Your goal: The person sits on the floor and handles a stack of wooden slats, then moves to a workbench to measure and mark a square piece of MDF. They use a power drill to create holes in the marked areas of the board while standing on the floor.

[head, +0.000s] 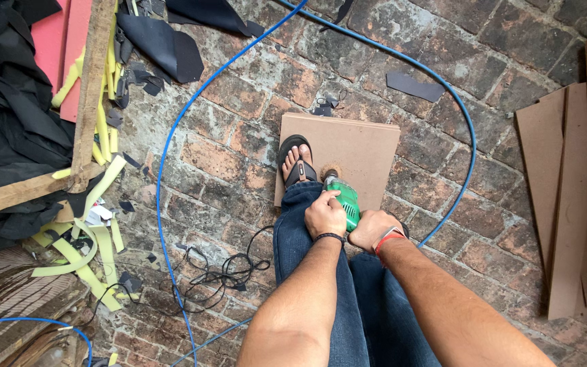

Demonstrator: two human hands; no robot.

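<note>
Green handheld power drill (343,196) stands nose-down on a square brown fibreboard panel (361,153) lying on the brick floor (239,122), a little ring of sawdust (331,168) at its tip. Left hand (325,215) wraps closed around the drill body from above; right hand (371,228) grips its rear end, both bearing down to keep it steady. A sandalled foot (296,162) presses on the panel's near-left part, pinning it so it cannot spin.
</note>
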